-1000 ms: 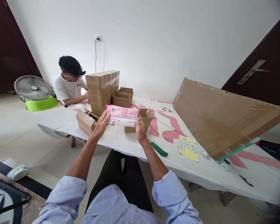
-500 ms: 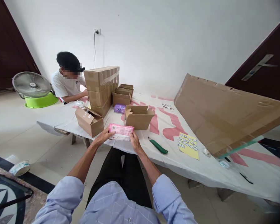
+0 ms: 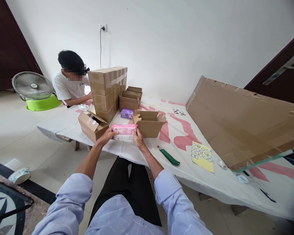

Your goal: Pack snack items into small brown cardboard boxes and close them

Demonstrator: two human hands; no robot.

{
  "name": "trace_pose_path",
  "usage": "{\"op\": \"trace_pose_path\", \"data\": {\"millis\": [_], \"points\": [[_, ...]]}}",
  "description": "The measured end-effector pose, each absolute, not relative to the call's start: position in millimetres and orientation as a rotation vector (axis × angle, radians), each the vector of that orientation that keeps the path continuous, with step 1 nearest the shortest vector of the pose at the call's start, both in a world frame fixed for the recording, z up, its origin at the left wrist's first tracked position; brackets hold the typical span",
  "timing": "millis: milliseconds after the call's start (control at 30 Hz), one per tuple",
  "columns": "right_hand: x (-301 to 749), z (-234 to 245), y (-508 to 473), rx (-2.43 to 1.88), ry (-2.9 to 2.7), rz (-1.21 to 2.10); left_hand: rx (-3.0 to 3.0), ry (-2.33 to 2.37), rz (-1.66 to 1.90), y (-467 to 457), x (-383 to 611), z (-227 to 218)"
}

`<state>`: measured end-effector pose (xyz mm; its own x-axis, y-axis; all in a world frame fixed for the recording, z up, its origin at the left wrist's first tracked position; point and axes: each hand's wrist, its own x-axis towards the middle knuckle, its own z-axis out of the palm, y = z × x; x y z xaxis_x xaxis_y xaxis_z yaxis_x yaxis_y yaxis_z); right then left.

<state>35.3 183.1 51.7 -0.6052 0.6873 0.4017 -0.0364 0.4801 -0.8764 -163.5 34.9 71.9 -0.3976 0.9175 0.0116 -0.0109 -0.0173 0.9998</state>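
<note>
Between my hands is a pink-and-white soft packet [image 3: 124, 129], its printed side turned up toward me; what is inside cannot be seen. My left hand [image 3: 108, 135] grips its left end, thumb on top. At the right end my right hand [image 3: 138, 137] closes on it the same way. Just beyond the packet stands an open cardboard box [image 3: 150, 127] with its flaps up. To the left sits another carton [image 3: 93, 126] with its flaps partly folded. A purple packet [image 3: 127, 113] lies behind, between the boxes.
Stacked taped cartons [image 3: 105, 93] and a row of open boxes [image 3: 129, 99] stand farther back. On the cloth-covered table are a green utility knife [image 3: 170, 157], a yellow sticker sheet [image 3: 202, 156] and a large cardboard sheet [image 3: 242, 124]. A co-worker [image 3: 70, 78] sits at the far left.
Both hands have carried the pink-and-white packet a little forward and left, nearer the left carton. It stays gripped at both ends. The view has shifted slightly.
</note>
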Motion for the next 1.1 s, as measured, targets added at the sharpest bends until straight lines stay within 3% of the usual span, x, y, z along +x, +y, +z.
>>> {"op": "trace_pose_path", "data": {"millis": [300, 600, 700, 833, 967, 1100], "points": [[14, 125, 208, -0.290, -1.986, 1.044, 1.020, 1.155, 1.589, 58, -194, 164], [79, 174, 237, 0.034, -2.383, 0.368, 1.435, 1.555, 1.142, 42, -211, 213], [117, 174, 293, -0.262, -2.519, 0.202, 1.627, 1.626, 1.172, 33, -190, 200], [150, 156, 343, -0.519, -2.687, 0.111, 1.883, 1.614, 1.122, 37, -153, 138], [149, 139, 333, -0.525, -2.689, 0.087, 1.919, 1.615, 1.022, 42, -129, 65], [122, 128, 305, -0.482, -2.632, 0.089, 1.884, 1.702, 0.947, 36, -134, 45]]}}
